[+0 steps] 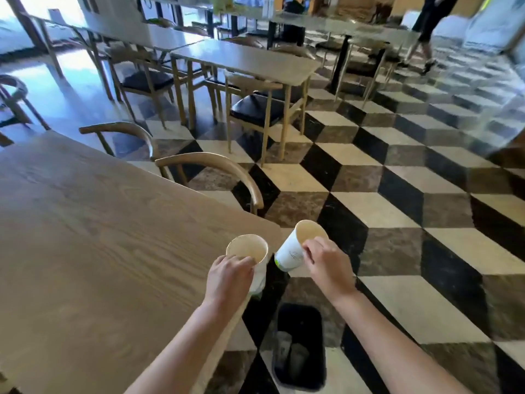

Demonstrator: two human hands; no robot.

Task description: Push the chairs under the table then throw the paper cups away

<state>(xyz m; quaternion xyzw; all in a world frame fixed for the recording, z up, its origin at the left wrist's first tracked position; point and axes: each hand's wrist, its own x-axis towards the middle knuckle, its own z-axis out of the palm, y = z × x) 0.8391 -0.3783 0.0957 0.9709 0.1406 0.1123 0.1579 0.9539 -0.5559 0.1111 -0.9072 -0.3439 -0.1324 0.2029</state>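
While each of the hands grips one paper cup by the rim, the left hand (pixel 227 275) holds the left cup (pixel 250 253) at the tabletop (pixel 85 237) corner and the right hand (pixel 326 265) tilts the right cup (pixel 298 245) past the edge, both forward of the black bin (pixel 299 345) on the floor, presumably for disposal; the chairs (pixel 216 172) sit tucked against the tabletop

You have two white paper cups, the left cup (pixel 257 261) and the right cup (pixel 295 250), each with a green band at its base. The worktop (pixel 99 237) is pale brown woodgrain; the floor (pixel 397 194) shows a black, cream and brown cube pattern. The bin (pixel 299 345) by the worktop's near corner is black.
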